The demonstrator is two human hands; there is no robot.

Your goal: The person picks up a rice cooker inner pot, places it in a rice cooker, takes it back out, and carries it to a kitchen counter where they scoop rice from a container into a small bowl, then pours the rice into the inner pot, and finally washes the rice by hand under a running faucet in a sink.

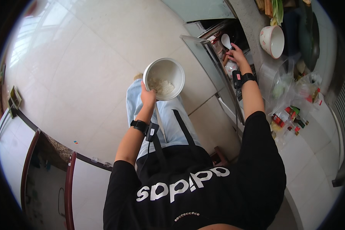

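My left hand grips the rim and side of a white round pot, tilted so that its inside faces me. A small heap of uncooked white rice lies in the lower part of it. To the right, my right hand reaches into an open cabinet drawer. Its fingers are at the handle of a white spoon; whether they grip it is too small to tell. Below the fingers sits a white patterned bowl, partly hidden by the drawer front and my wrist.
On the counter stands a white patterned bowl, with green onions beyond it. Clear plastic bags and several small packaged items lie closer. The glass-fronted drawer juts out over the tiled floor.
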